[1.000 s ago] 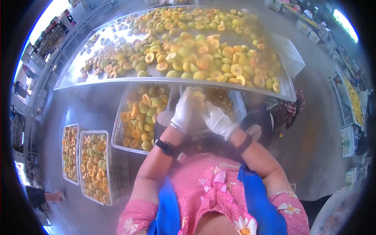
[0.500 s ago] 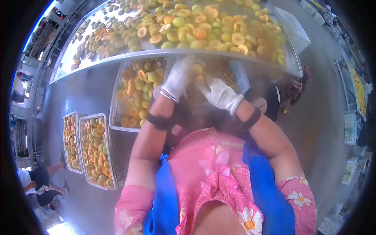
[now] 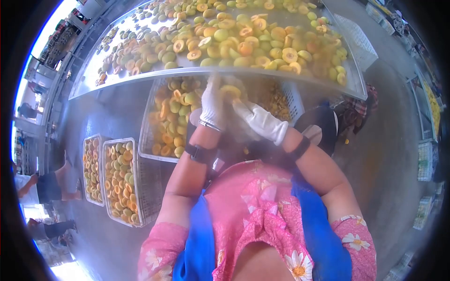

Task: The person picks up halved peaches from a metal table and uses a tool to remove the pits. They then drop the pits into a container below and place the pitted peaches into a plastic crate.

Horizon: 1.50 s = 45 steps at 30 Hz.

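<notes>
Both hands wear white gloves and meet just below the front edge of a metal table [image 3: 220,70] heaped with halved fruit. A blurred yellow-orange fruit half [image 3: 230,92] sits between them. My left hand [image 3: 213,104] is upright at its left side, with its fingers bent around it and partly blurred. My right hand [image 3: 260,121] reaches in from the right, fingertips pressed together at the lower side of the fruit. Left of the hands, a white crate [image 3: 146,133] holds fruit halves. Behind the right hand, another crate [image 3: 291,100] contains small yellow-brown pieces.
Two fruit-filled crates [image 3: 137,187] [image 3: 99,200] stand on the floor at left. People's legs [image 3: 49,187] show at the far left. A person in plaid [image 3: 361,110] is beyond the table's right corner. A white crate [image 3: 358,40] is beside the table.
The view has shifted slightly, so table and crates appear further right. My hands stay together, a little lower against the table edge, and the fruit between them shows more clearly.
</notes>
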Motion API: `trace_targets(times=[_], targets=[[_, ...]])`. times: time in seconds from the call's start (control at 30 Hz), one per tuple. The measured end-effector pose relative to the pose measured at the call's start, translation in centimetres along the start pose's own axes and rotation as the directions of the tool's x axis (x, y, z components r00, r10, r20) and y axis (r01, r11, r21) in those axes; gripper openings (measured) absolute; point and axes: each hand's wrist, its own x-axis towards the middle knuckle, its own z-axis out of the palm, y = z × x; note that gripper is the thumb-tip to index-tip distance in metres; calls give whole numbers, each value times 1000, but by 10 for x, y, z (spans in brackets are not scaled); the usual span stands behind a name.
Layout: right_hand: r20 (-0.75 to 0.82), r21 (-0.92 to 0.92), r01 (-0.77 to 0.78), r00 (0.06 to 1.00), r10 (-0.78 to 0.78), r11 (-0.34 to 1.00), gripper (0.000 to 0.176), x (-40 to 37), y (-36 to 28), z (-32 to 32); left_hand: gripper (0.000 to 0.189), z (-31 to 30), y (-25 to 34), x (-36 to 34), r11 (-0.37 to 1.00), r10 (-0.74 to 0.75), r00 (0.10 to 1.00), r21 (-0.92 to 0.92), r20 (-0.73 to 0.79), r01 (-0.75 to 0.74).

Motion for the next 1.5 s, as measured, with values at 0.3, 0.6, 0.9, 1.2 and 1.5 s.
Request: trace_targets(times=[0.3,0.6,0.9,1.2,1.5], targets=[[85,189,-5,996,-12,982,56,-1,45,6,54,12,0,-4,998,-57,997,28,-54,59],[206,442,-92,979,-1,892,43,-1,29,0,61,32,8,-14,938,92,995,333,34,-98],[503,603,-517,837,213,607,42,-13,25,-12,51,19,11,-5,453,29,864,764,503,-460],[710,697,-709,659,-248,110,38,16,54,-8,54,17,-4,2,977,-174,974,151,143,153],[571,763,-638,741,-354,-105,45,40,86,-27,31,-52,37,55,960,220,939,230,-265,-160]])
